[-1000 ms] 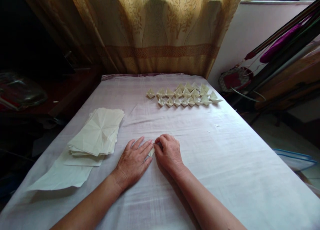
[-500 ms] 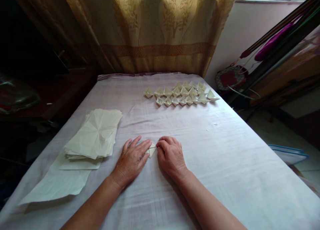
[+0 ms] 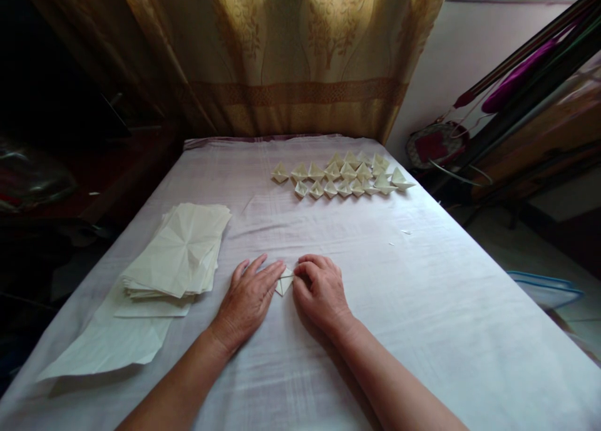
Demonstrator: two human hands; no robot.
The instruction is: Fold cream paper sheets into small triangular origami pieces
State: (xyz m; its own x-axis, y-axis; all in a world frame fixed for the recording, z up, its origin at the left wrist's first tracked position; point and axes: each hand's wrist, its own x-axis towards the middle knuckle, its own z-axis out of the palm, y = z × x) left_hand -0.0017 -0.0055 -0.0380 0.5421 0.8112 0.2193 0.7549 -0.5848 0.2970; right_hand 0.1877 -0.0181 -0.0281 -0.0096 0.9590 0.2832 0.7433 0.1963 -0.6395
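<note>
A small folded piece of cream paper [image 3: 284,283] lies flat on the cloth between my hands, with crease lines showing on its face. My left hand [image 3: 247,296] rests flat with its fingers spread, the fingertips touching the paper's left side. At the right corner, my right hand [image 3: 322,291] has its thumb and curled fingers closed on the paper's edge. Both hands cover parts of the paper's sides.
A stack of creased paper sheets [image 3: 181,249] lies at the left, above a longer loose sheet [image 3: 110,343]. Several folded paper boats [image 3: 347,171] stand in rows at the far right. Tiny paper scraps [image 3: 406,232] lie on the white cloth [image 3: 422,331]. A gold curtain [image 3: 291,62] hangs behind.
My left thumb has drawn back toward the hand, baring more of the folded paper's lower left. My right hand has shifted very slightly left, still at the right corner.
</note>
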